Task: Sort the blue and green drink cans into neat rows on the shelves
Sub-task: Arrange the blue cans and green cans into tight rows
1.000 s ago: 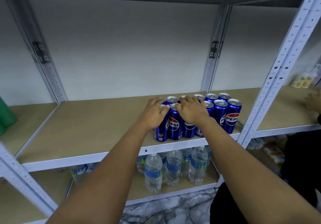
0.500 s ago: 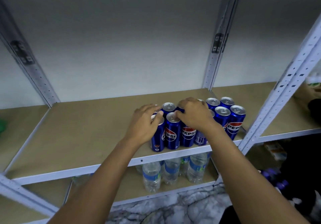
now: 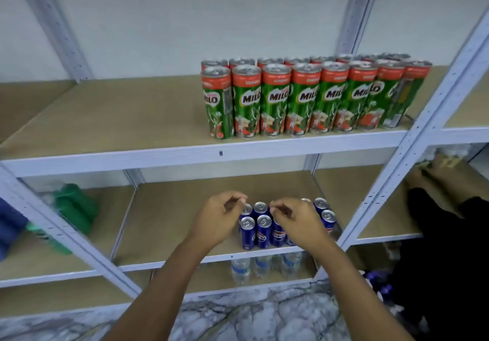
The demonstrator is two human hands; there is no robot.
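Observation:
Several blue Pepsi cans [image 3: 263, 231] stand bunched in short rows near the front right of the middle shelf [image 3: 172, 221]. My left hand [image 3: 219, 221] hovers at the cluster's left side and my right hand [image 3: 296, 221] over its middle. Both have loosely curled fingers and hold nothing; the right hand hides some can tops. On the upper shelf [image 3: 119, 118], green Milo cans [image 3: 304, 100] stand in two neat rows at the right end.
Water bottles [image 3: 240, 269] stand on the bottom shelf under the blue cans. A green pack [image 3: 74, 208] lies in the left bay. Another person in black [image 3: 449, 235] reaches into the right bay. A slanted white upright [image 3: 412, 150] borders the cans' right side.
The view has tilted up, bringing the upper shelf with the green cans into sight. Both hands have lifted off the blue can tops and their fingers have curled in.

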